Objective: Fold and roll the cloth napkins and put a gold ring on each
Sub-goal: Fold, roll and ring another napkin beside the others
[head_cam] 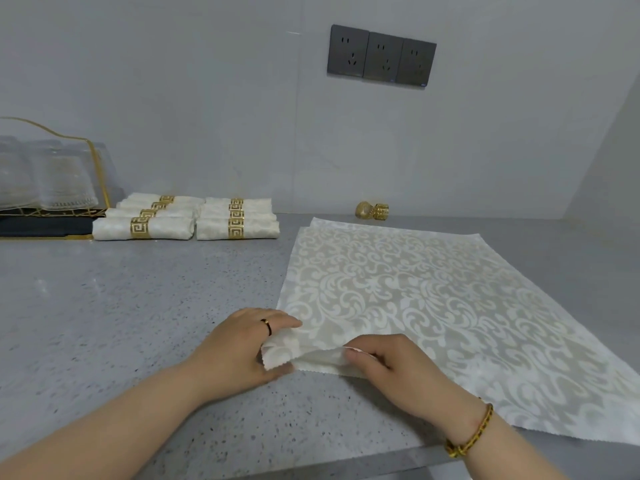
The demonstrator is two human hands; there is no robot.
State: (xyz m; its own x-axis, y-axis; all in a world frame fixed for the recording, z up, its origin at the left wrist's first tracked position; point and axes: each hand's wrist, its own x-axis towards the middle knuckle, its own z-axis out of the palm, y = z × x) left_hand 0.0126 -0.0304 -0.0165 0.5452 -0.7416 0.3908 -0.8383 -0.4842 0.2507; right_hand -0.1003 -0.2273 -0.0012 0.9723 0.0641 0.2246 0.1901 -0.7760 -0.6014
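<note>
The fingers (277, 321) of the left hand (242, 344) curl over the near left corner of the cloth napkin (433, 306) and hold it lifted off the counter, while the right hand (384, 362) pinches the same raised edge just beside it, thumb on top. Behind everything stands a pale grey wall (207, 98), and below it a speckled grey countertop (121, 306) carries all the rest. The napkin, cream with a white scroll pattern, lies spread flat over the right half of the counter, and the edge of a second layer shows under its far left corner. At the far left a gold wire rack (79, 143) holds upturned clear glasses (52, 181) on a dark mat (45, 225). Just right of it, against the wall, rolled napkins (162, 228) lie in two rows, each wearing a gold ring (139, 229) cut in a key pattern. Three dark sockets (381, 57) sit side by side on the wall. Two loose rings (372, 211) rest by the wall behind the spread napkin. A gold-and-dark bracelet (471, 434) circles the right wrist, and a black band (266, 326) a left finger.
</note>
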